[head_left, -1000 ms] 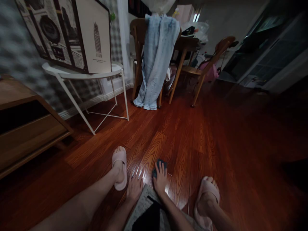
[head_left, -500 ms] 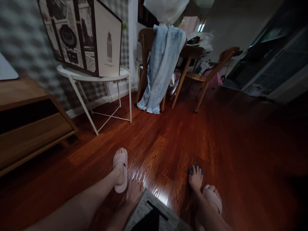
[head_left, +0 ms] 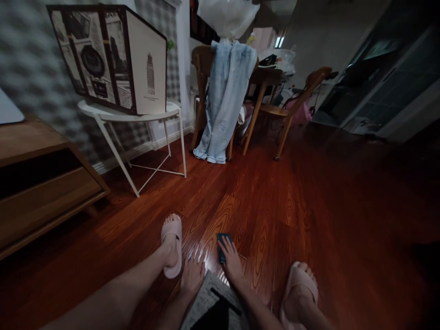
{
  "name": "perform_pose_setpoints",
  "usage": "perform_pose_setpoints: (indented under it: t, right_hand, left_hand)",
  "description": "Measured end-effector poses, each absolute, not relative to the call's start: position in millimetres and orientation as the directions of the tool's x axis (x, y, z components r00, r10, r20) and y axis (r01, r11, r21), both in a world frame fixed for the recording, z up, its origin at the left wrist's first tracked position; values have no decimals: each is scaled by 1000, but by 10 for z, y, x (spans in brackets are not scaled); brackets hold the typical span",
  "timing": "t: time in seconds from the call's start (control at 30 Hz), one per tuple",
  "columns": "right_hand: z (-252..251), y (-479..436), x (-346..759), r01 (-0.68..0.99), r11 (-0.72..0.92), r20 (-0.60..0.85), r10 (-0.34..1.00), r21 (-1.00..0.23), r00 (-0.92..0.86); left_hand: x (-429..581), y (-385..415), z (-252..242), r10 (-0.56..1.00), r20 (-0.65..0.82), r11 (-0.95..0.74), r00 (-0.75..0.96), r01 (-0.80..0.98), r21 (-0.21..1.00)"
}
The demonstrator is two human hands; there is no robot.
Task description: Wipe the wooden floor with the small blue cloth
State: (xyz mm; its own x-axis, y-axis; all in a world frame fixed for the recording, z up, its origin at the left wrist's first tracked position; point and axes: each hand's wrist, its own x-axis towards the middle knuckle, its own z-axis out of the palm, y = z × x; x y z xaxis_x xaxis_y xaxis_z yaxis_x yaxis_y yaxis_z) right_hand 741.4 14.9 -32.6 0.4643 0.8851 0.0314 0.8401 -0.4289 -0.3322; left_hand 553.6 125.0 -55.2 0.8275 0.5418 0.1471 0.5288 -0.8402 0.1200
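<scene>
Two bare hands are down at the shiny red floor [head_left: 263,192] while I guide from far off. The dark blue cloth [head_left: 221,255] lies flat on the floor. The right hand [head_left: 230,259] is on top of it with fingers spread, so its grip looks loose and flat, not pinching. Just left of the cloth, the left hand [head_left: 193,274] lies palm down with nothing showing in its grip. One pink slipper [head_left: 171,227] is farther left, and the other slipper [head_left: 301,279] is well to the cloth's right. I think this is the wiping step. The next wipe should call for a flat palm and an even push.
</scene>
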Motion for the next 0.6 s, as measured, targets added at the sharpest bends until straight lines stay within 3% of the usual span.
perform_pose_setpoints:
  t: [0.1, 0.23, 0.37, 0.47, 0.6]
  right_hand:
    - [-285, -145, 8159, 762, -571, 115, 772, -305, 625]
    - [-226, -668, 9028, 467, -847, 148, 443, -254, 884]
    - [-182, -828, 9139, 296, -924, 153, 265, -244, 952]
    - [-173, -513, 8698, 375, -890, 152, 346, -258, 926]
    - [-206, 154, 7777, 702, -641, 59, 724, -309, 687]
  left_hand:
    - [5521, 1246, -580, 557, 184, -830, 810, 537, 152]
    - [5522, 1236, -576, 575, 196, -817, 794, 544, 191]
    - [5524, 1235, -549, 589, 198, -806, 784, 550, 221]
    - [5512, 1243, -539, 591, 199, -803, 781, 550, 229]
    - [5507, 1259, -529, 560, 237, -828, 794, 524, 199]
